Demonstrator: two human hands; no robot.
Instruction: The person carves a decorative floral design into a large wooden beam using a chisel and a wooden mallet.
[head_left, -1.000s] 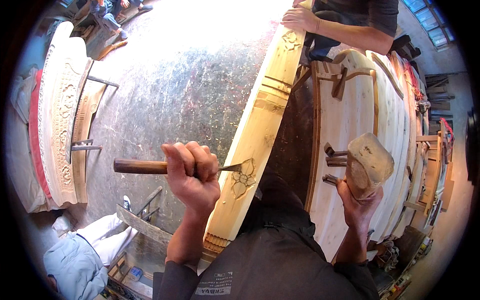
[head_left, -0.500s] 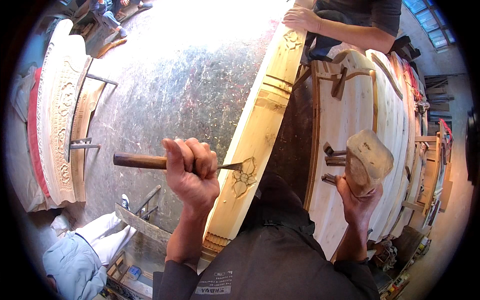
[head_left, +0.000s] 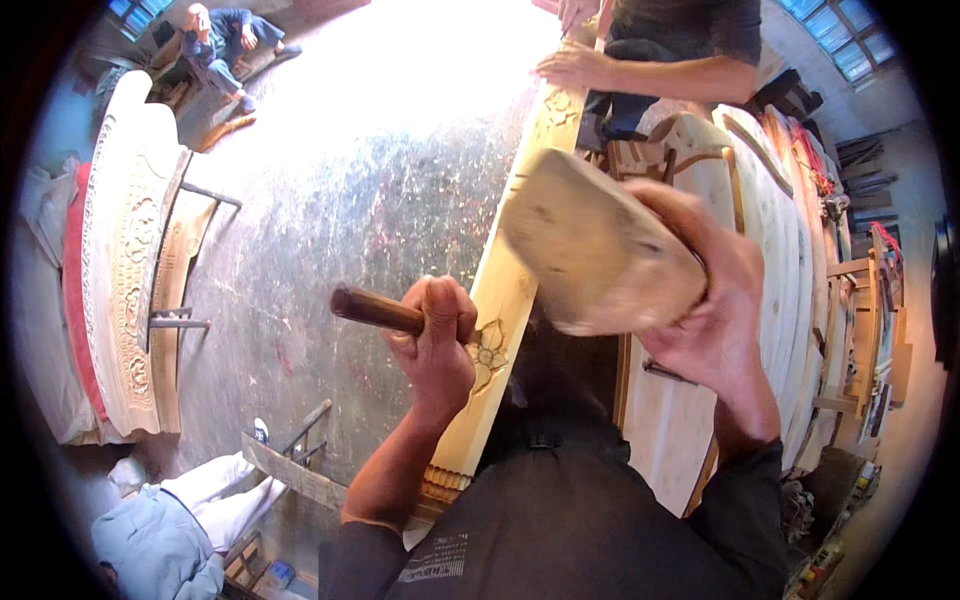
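"What's closest?"

"The left hand (head_left: 437, 335), near mid-view, fist wrapped around a dark tool handle (head_left: 378, 312) aimed toward nine o'clock. Toward two, the right hand (head_left: 712, 300) grips a wooden mallet (head_left: 595, 245)."

"And the beam (head_left: 505, 300)?"

"It runs from six toward one o'clock, its carved flower (head_left: 490, 352) beside the left fist. The mallet blocks part of it."

"Around?"

"A plank (head_left: 290, 468) at half past seven, carved panels (head_left: 130, 250) at nine, boards (head_left: 785, 290) at three. At one, a co-worker's hand (head_left: 578, 68) rests on the beam's far end."

"Hard to see?"

"The tool's tip, behind the fist; the mallet's blurred; glare whitens the floor (head_left: 400, 40) toward eleven."
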